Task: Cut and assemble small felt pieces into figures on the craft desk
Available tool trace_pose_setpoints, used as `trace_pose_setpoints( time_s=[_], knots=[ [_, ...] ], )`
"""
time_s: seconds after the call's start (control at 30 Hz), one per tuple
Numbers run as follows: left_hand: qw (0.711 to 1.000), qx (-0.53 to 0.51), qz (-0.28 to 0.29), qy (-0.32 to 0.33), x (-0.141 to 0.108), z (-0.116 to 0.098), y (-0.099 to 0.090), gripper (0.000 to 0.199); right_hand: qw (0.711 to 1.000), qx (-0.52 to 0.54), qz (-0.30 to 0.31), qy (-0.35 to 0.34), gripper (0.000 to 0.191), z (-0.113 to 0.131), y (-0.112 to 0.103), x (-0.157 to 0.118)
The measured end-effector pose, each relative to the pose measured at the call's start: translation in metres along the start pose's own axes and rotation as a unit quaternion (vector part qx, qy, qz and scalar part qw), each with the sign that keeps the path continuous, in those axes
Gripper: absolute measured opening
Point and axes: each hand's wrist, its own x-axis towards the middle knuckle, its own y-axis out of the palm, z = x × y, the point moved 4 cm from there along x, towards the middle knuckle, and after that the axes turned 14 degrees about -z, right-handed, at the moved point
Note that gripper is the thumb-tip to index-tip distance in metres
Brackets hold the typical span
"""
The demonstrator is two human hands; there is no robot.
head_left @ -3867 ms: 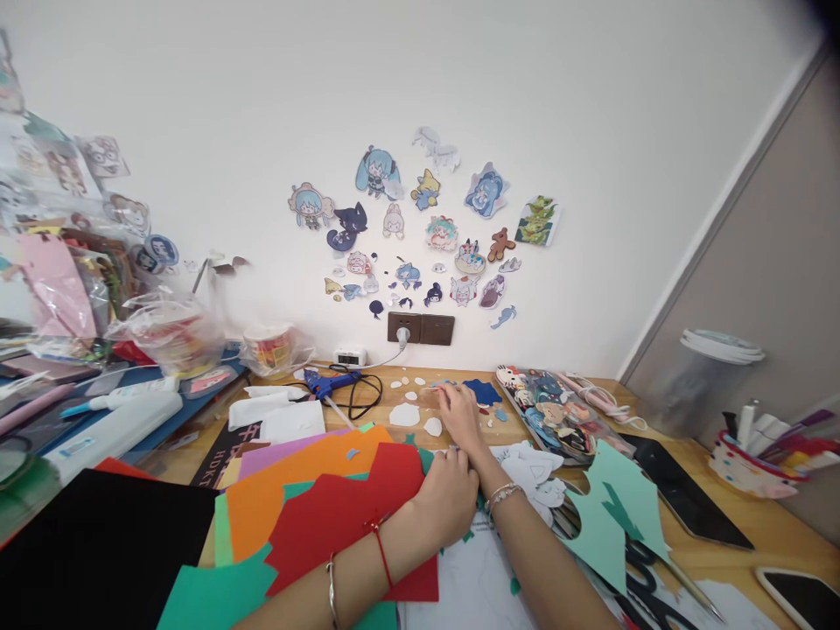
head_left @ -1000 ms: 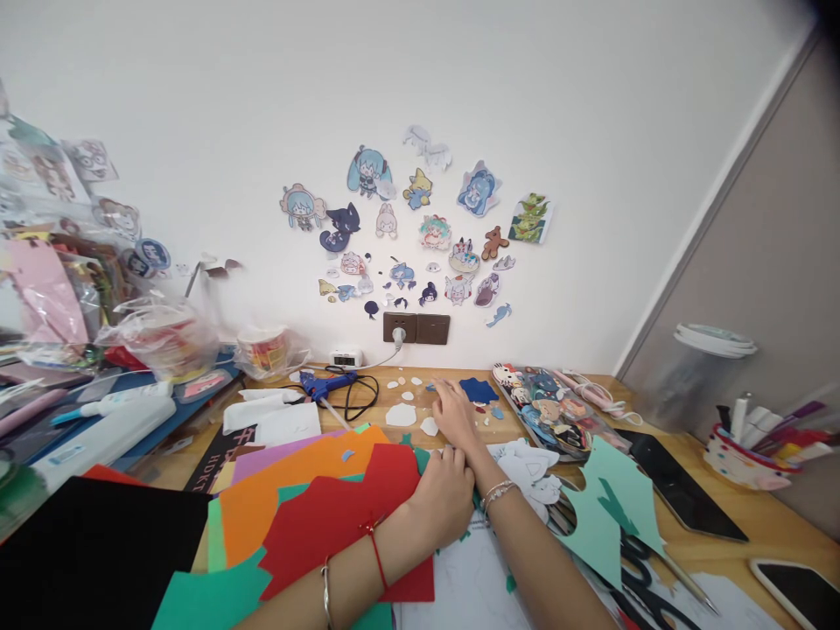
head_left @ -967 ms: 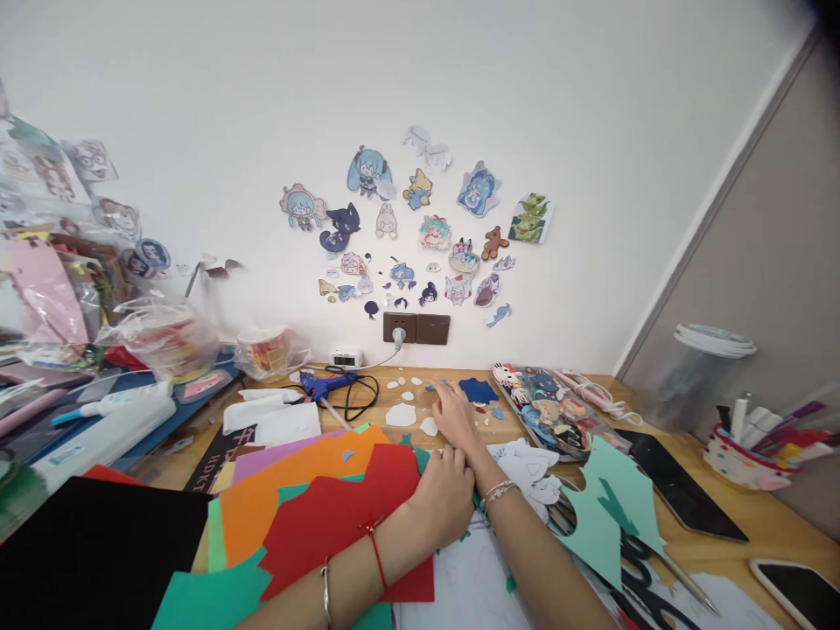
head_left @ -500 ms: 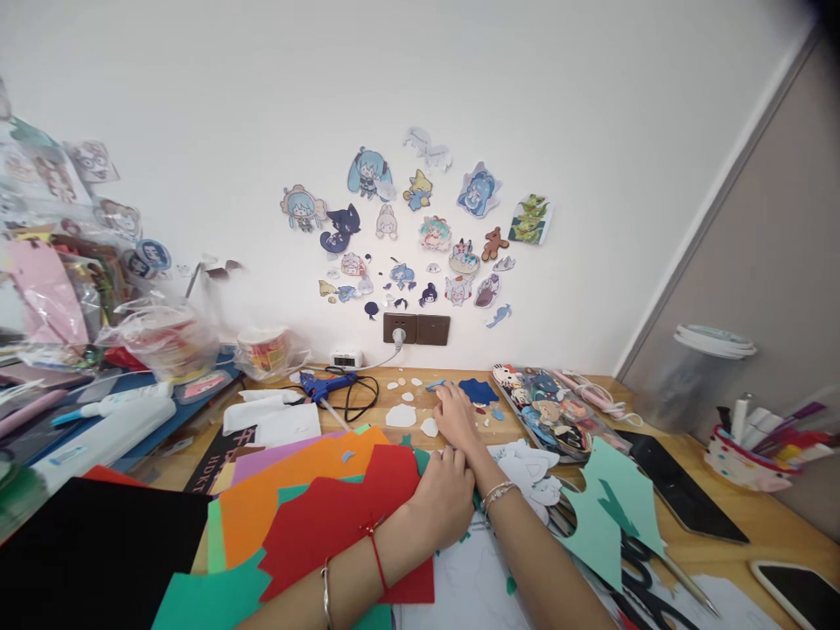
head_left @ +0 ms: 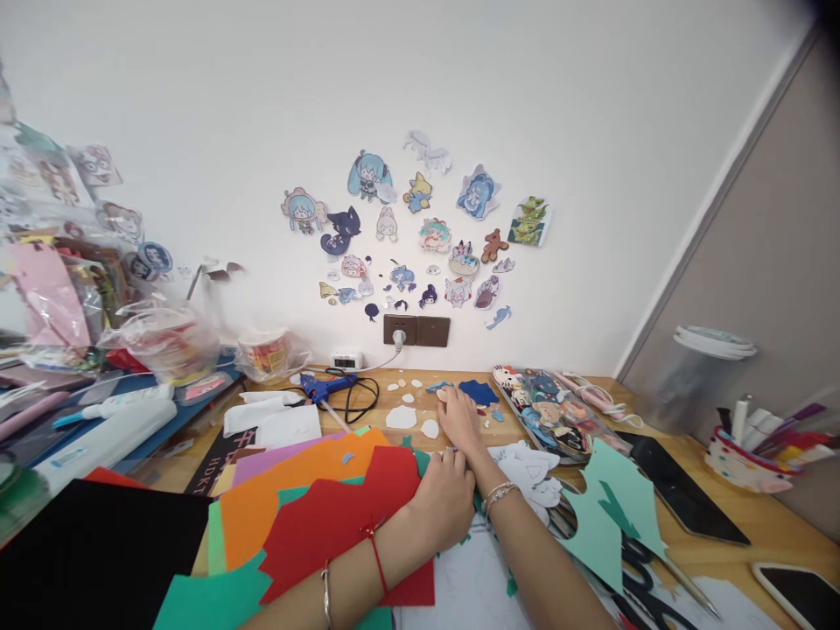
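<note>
My left hand [head_left: 444,494] is closed beside the red foam sheet [head_left: 334,534], next to my right wrist; what it holds, if anything, is hidden. Farther forward, my right hand [head_left: 459,418] reaches over the desk among small cut pieces, its fingertips together at a small pale piece. Near it lie a light blue piece [head_left: 438,387], a dark blue piece [head_left: 479,392] and white pieces [head_left: 401,417]. Orange foam [head_left: 295,503] and green foam [head_left: 203,602] lie under and around the red sheet. Below my hands is a white sheet with drawn lines [head_left: 472,577].
A blue glue gun [head_left: 323,386] with a black cord lies at the back. A tray of cutouts [head_left: 548,407], mint foam [head_left: 607,512], black scissors [head_left: 647,595], a pen [head_left: 692,584] and a phone [head_left: 797,597] are on the right. Black foam [head_left: 98,560] lies left.
My right hand has shifted slightly, its fingertips now lower and closer together, showing more of the light blue piece. My left hand has barely moved.
</note>
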Motion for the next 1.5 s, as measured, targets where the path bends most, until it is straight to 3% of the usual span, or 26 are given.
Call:
trace_pose_setpoints(
  time_s=[0.43, 0.8, 1.07, 1.5],
  knots=[
    [1.000, 0.000, -0.015, -0.003, -0.001, -0.001, 0.005, 0.024, 0.998, -0.022, -0.017, 0.055, 0.018, -0.006, -0.008, 0.003],
    [1.000, -0.004, -0.012, -0.002, -0.001, -0.001, 0.003, 0.024, 0.983, 0.027, -0.135, 0.118, 0.019, -0.015, -0.018, 0.009],
    [1.000, -0.002, -0.013, -0.002, -0.002, -0.001, 0.004, 0.025, 0.985, 0.094, -0.131, 0.062, 0.019, -0.005, -0.015, 0.008],
    [1.000, -0.004, -0.015, -0.003, -0.001, -0.001, 0.004, 0.025, 0.975, 0.146, -0.128, 0.111, 0.021, -0.009, -0.016, 0.006]
  ],
)
